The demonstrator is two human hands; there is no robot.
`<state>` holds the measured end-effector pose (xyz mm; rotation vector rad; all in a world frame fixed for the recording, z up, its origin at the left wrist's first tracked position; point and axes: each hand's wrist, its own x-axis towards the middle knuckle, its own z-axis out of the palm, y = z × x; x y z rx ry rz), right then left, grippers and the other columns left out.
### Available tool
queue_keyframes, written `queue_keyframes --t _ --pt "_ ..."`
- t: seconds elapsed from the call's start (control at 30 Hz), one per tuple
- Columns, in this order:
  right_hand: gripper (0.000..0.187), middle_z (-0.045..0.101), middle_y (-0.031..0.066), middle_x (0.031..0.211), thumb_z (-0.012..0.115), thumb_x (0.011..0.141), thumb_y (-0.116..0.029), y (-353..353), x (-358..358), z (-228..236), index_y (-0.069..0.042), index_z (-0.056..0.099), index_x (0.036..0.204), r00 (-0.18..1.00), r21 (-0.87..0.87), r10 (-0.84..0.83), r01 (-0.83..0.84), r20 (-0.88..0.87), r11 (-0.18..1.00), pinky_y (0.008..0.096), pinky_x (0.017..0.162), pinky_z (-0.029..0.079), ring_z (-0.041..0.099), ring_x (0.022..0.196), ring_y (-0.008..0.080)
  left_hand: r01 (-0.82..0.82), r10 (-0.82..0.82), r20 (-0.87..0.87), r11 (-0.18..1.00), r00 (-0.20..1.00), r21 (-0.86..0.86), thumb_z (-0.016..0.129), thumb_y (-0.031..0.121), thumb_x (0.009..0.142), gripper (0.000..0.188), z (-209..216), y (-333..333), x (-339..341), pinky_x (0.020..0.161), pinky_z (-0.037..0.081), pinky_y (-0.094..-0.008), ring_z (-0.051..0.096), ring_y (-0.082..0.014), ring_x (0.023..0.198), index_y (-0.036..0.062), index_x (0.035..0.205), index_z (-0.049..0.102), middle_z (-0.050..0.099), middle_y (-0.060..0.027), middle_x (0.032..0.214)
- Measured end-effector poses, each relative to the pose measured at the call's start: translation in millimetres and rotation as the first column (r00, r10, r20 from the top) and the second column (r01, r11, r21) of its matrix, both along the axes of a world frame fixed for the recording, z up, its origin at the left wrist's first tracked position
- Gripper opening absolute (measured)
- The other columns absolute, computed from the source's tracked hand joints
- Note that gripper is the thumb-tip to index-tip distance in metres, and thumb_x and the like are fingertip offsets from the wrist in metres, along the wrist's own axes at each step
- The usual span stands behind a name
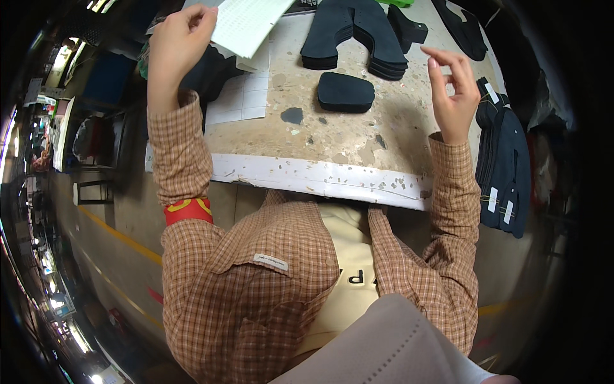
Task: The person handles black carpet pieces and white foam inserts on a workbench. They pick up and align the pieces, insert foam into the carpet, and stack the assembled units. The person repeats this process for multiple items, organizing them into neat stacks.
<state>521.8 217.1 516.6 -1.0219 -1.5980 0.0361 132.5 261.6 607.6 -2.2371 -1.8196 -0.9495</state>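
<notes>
My left hand point(181, 46) is at the upper left of the table, its fingers curled and pinched at the edge of a stack of white printed paper sheets point(248, 27). The sheets are tilted up off the table. On the right, my right hand point(455, 96) hovers over the table edge, thumb and forefinger apart, with nothing between them. Between the hands lies a small stack of dark, rounded cut pieces point(346, 92). Behind it sits a larger stack of dark U-shaped cut pieces point(353, 35), like shoe uppers. More dark pieces point(407, 29) stand beside that stack, nearest my right hand.
The worn table point(281, 168) has a white front edge close to my body. Lined paper point(240, 99) lies flat at its left, beside dark material point(214, 75). Bundles of dark pieces with white tags point(505, 166) hang or stand beyond the right edge. A green item point(398, 2) shows at the back.
</notes>
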Motion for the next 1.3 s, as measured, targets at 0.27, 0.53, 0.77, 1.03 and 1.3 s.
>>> queue_keyframes --t 0.27,0.53,0.77,1.03,1.3 --pt "0.052 0.06 0.0086 0.124 0.067 0.09 -0.031 33.3 21.0 3.9 -0.015 0.052 0.137 0.962 -0.221 0.149 -0.2 -0.228 0.955 0.0288 0.09 0.047 0.056 0.117 0.0181 0.44 -0.346 0.357 0.869 0.868 -0.228 0.063 0.029 0.094 0.027 -40.2 -6.6 65.9 0.057 0.044 -0.0221 0.055 -0.0058 0.061 0.0034 0.099 0.071 0.065 -0.0018 0.07" --pt "0.059 0.066 0.0062 0.106 0.074 0.086 -0.024 49.9 39.4 -35.1 -0.001 0.05 0.135 0.729 -0.455 0.151 -0.56 -0.667 0.692 0.0221 0.076 0.052 0.063 0.09 0.0095 0.719 -0.264 0.868 0.681 0.422 -0.142 0.051 0.046 0.098 0.054 -78.0 19.3 90.5 0.08 0.052 -0.0259 0.064 -0.012 0.091 -0.0005 0.124 0.058 0.068 -0.0072 0.102" --pt "0.054 0.065 0.0112 0.111 0.068 0.09 -0.012 36.7 -2.5 -46.3 0.002 0.042 0.135 0.582 -0.336 0.103 -0.594 -0.807 0.731 0.0246 0.08 0.057 0.065 0.094 0.0127 0.763 -0.138 0.99 0.641 0.007 0.084 0.052 0.038 0.099 0.056 -119.3 -1.9 143.9 0.096 0.054 -0.0386 0.061 -0.0323 0.114 -0.0077 0.131 0.043 0.057 -0.0265 0.124" --pt "0.05 0.066 0.009 0.11 0.066 0.088 -0.009 28.0 -19.0 -37.7 -0.006 0.048 0.134 0.739 -0.356 0.105 -0.438 -0.665 0.826 0.0282 0.08 0.055 0.064 0.097 0.0148 0.699 0.037 0.989 0.703 0.145 -0.129 0.06 0.014 0.096 0.029 -124.0 -11.8 152.2 0.079 0.06 -0.026 0.071 -0.0235 0.09 -0.0117 0.11 0.061 0.069 -0.0213 0.1" --pt "0.016 0.067 0.0042 0.102 0.072 0.079 -0.009 11.6 -46.1 -27.7 -0.009 0.072 0.095 0.971 0.024 0.1 -0.107 0.217 0.994 0.0319 0.082 0.05 0.064 0.094 0.0221 0.737 -0.013 0.989 0.669 0.144 -0.099 0.062 0.013 0.095 0.025 -127.1 -27.1 165.8 0.078 0.059 -0.0245 0.071 -0.0193 0.088 -0.0085 0.108 0.063 0.07 -0.0161 0.099"
